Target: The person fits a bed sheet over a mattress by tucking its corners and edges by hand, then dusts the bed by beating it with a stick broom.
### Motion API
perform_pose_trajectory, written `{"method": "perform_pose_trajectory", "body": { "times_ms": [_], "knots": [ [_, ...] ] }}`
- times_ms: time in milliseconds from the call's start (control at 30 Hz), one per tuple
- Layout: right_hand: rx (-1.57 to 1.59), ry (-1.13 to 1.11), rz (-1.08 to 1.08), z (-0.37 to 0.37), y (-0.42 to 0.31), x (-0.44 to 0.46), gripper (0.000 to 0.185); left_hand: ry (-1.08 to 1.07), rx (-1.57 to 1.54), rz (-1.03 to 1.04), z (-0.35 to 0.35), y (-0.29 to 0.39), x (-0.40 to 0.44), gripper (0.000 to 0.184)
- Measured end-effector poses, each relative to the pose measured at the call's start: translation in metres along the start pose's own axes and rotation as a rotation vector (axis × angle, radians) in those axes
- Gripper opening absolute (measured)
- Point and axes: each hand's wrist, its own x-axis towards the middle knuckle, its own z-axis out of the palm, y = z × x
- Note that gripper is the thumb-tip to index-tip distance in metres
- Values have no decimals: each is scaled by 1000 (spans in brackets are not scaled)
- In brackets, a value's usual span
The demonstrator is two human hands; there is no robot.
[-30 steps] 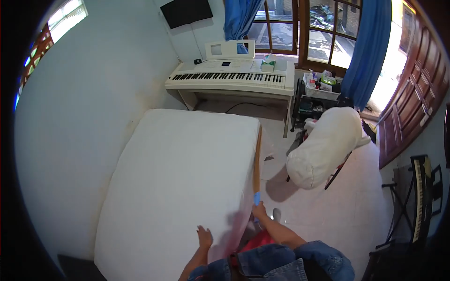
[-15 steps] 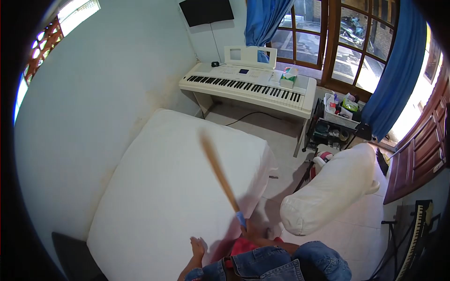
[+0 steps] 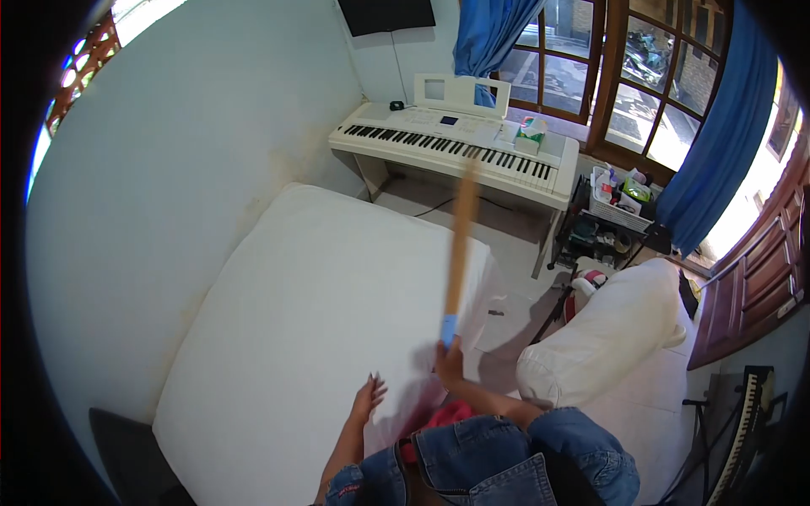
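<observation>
Across the center of the frame, a white-covered bed (image 3: 321,320). Toward its right side, a long brown stick (image 3: 461,244) with a blue band, lower end in the closed grip of the right hand (image 3: 450,361). At lower center, the left hand (image 3: 368,398), grip open.

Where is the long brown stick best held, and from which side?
I would grip the brown stick by its blue end, from the near side, as the right hand does: this end lies nearest, and the rest, long and slim, points away.
</observation>
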Motion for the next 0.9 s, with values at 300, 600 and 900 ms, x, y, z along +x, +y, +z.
{"method": "perform_pose_trajectory", "body": {
  "times_ms": [300, 600, 900],
  "knots": [
    [-60, -677, -579, 58, 10, 20, 26, -103, -444, 395, 26, 130, 43, 63],
    [-258, 529, 80, -13, 148, 381, 57, 426, -506, 320, 14, 102, 89, 30],
    [-16, -180, 765, -42, 198, 501, 51, 392, -319, 144, 52, 122, 135, 22]
  ]
}}
